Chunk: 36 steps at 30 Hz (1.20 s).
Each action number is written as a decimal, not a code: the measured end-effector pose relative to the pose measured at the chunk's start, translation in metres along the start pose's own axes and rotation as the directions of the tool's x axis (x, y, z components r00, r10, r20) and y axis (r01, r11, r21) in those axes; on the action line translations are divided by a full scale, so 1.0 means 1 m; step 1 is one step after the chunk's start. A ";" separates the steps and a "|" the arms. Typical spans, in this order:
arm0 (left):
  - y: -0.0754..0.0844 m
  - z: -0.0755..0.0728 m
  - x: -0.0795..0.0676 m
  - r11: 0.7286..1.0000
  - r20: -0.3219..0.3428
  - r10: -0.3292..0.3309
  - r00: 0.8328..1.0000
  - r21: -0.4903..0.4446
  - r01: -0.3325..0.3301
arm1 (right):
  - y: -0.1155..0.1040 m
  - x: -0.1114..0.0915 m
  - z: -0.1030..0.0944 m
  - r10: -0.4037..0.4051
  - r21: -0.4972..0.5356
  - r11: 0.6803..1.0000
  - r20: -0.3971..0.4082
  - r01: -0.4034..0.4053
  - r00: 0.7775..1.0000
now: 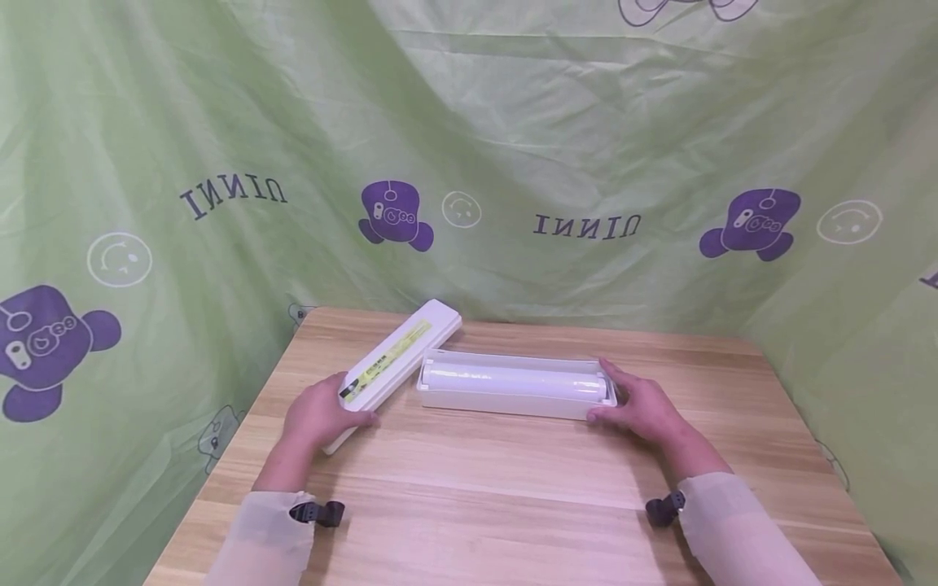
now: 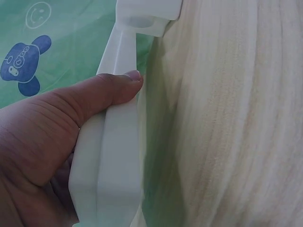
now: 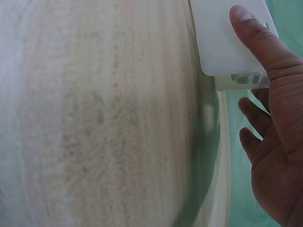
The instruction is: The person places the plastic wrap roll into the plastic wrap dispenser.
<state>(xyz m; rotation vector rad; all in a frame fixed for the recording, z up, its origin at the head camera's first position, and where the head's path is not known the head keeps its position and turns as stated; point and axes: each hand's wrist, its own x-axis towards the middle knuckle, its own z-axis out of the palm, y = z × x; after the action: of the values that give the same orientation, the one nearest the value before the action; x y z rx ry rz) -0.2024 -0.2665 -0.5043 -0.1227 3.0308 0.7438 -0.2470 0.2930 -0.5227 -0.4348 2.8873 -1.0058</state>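
A long white lid (image 1: 410,350) with a yellow-green label lies aslant at the left, its far end beside the box. My left hand (image 1: 315,415) grips its near part, the thumb across one side in the left wrist view. A white open-topped box (image 1: 506,404) holds a white roll of shiny film, seemingly cling film (image 1: 513,380), lengthwise. At the box's right end my right hand (image 1: 648,411) holds on, thumb on the front wall and a finger at the back corner. In the right wrist view the other fingers, partly hidden, stand off the box end (image 3: 227,42).
Both things are on a wood-grain table (image 1: 484,505). A green curtain (image 1: 476,106) with purple cartoon prints hangs close behind the table and along both sides. Each wrist bears a small black camera (image 1: 330,513) beneath a pale sleeve (image 1: 264,541).
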 end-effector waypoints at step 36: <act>0.011 -0.026 -0.001 0.999 -0.046 0.052 0.998 0.015 -0.051 | 0.002 0.000 0.001 -0.005 -0.007 1.000 -0.007 0.005 1.000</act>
<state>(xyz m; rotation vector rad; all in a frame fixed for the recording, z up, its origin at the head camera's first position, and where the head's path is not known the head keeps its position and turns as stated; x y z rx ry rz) -0.2025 -0.2684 -0.4763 -0.0632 3.0936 0.7331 -0.2476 0.2934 -0.5244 -0.4394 2.8982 -1.0005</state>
